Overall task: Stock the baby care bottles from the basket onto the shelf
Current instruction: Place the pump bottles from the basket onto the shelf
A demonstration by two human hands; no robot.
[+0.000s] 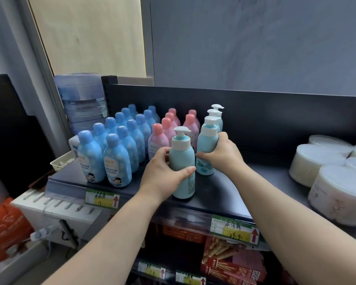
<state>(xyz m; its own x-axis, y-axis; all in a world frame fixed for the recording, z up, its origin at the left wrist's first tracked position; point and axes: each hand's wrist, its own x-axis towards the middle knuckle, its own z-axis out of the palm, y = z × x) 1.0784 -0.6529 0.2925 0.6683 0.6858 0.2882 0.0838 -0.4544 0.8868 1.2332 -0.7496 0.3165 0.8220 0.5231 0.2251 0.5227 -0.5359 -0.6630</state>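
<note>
We see both hands up at the dark shelf, each wrapped round a teal pump bottle. The left hand holds the front pump bottle with its thumb laid across the lower body and its fingers curled round the left side. That bottle stands upright near the shelf's front edge, white pump head on top. The right hand grips the second pump bottle from the right, fingers curled round its middle. This one also stands upright on the shelf, just behind and to the right of the first, and we cannot tell whether the two touch. Behind it two more pump bottles line up toward the back wall — one row running front to back. To the left stand the pink-capped bottles in two short rows, and further left the blue bottles in three longer rows, all upright. Well apart on the right of the shelf sit round white packs, grouped together. Price tags hang on the shelf's front rail, and a large water jug stands beyond the shelf's left end.
</note>
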